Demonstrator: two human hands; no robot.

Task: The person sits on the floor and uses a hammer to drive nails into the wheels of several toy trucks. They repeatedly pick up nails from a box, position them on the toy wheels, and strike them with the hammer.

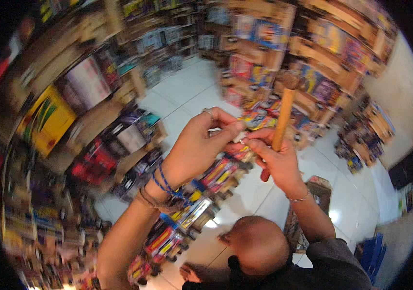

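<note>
My left hand [197, 144], with a ring and blue cord bracelets, is closed in a pinch on a small whitish piece [239, 137] whose kind is too blurred to make out. Fingertips of my right hand [283, 163] meet it at the same spot. A hammer [284, 116] is tucked in the right hand; its orange wooden handle slants upward to a dark, blurred head, and its red lower end sticks out below the fingers. Behind and below the hands stands a row of colourful toy trucks [192, 212] with dark wheels.
Wooden shelves with boxes and colourful goods curve along the left and far sides, including a yellow box [46, 120]. White tiles [187, 87] cover the floor. A brown wooden piece [320, 191] lies by my right forearm. A rounded bare skin shape [257, 244] fills the lower middle, above dark cloth.
</note>
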